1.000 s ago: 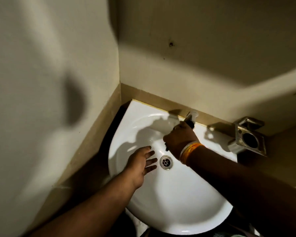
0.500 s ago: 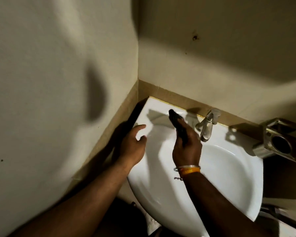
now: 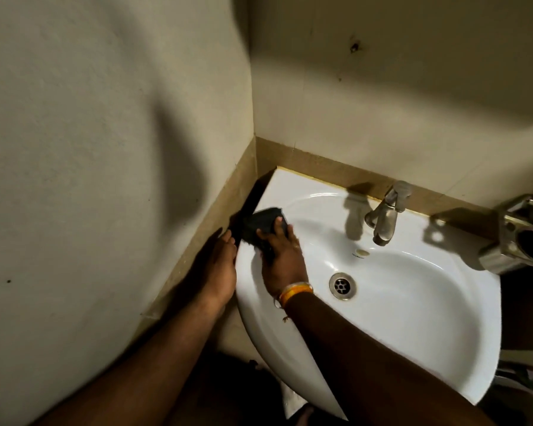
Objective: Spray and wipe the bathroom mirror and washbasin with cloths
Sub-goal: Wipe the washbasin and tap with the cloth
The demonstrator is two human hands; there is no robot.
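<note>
Glossy white ceramic washbasin (image 3: 413, 302), shiny metal tap (image 3: 383, 215) and drain (image 3: 341, 285), matt dark cloth (image 3: 260, 224), rough-painted wall (image 3: 105, 118).

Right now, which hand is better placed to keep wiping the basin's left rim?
Right. The right hand presses the dark cloth on the washbasin rim by the corner. The left hand holds no cloth, beside the basin's outer edge.
</note>
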